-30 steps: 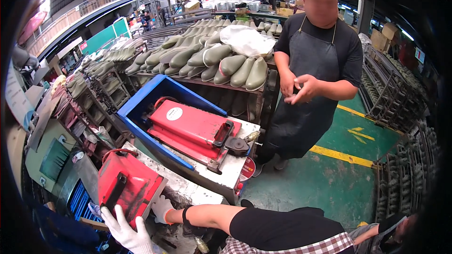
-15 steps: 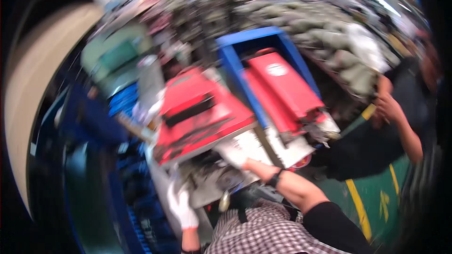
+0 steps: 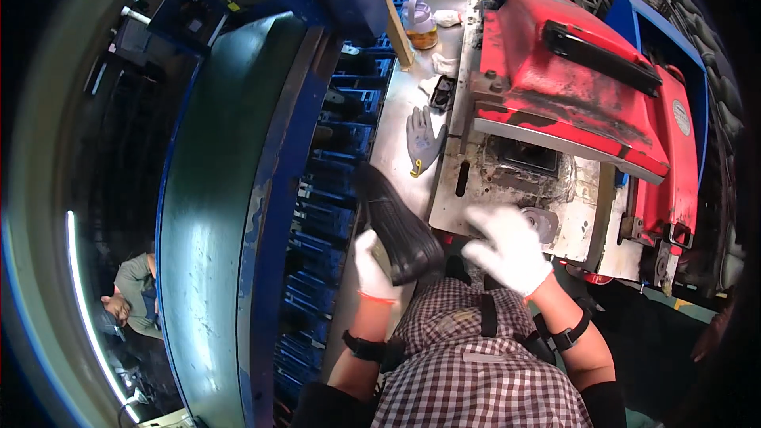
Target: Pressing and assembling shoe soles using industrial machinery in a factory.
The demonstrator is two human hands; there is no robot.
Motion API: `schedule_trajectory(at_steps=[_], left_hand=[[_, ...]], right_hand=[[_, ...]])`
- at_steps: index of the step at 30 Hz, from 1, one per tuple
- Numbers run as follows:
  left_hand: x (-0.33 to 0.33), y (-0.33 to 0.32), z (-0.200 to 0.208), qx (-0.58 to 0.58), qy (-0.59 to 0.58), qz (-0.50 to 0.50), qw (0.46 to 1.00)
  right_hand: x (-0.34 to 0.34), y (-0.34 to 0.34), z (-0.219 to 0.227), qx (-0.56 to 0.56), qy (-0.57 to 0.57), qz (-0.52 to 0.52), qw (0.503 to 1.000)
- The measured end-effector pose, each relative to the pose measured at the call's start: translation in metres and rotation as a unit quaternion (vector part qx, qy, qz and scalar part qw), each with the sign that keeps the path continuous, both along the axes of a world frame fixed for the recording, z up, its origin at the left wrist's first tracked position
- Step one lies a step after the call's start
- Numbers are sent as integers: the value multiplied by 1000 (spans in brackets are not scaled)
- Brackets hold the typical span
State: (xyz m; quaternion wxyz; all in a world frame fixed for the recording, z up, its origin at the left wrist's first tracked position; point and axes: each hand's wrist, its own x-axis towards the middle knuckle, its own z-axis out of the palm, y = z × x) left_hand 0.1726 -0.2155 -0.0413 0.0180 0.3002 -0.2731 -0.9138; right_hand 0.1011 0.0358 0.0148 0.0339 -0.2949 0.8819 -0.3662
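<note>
A black shoe (image 3: 399, 231), tilted with its sole side partly showing, is held in my white-gloved left hand (image 3: 372, 268) between the rollers and the machine. My left fingers are mostly hidden behind the shoe. To the right of the shoe, my white-gloved right hand (image 3: 507, 250) hovers at the machine's front edge. It is blurred, its fingers stretched out toward the shoe and apart, with nothing seen in them. Just beyond that hand lies the machine's stained metal plate (image 3: 452, 210), under a red cover (image 3: 571, 71) with a black handle.
A grey glove (image 3: 424, 143) lies on the metal ledge, with a jug (image 3: 418, 24) of amber liquid farther back. Left of the ledge runs a blue roller rack (image 3: 317, 246), then a green conveyor belt (image 3: 210, 214). Another person (image 3: 136, 297) is at far left.
My view has swung left, bringing the conveyor and rollers into the middle. My left hand now has the black shoe; my right hand is drawn back from beneath the red cover.
</note>
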Motion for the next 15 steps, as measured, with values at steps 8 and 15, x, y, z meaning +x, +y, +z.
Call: schedule_trajectory(at_steps=[8,15], left_hand=[[-42,-154,-132,-179,-180,135,958],[-120,-240,-168,-396,-279,184,855]], right_hand=[[-4,42,-70,138,166,-166,962],[-10,42,-75,129,168,-164,963]])
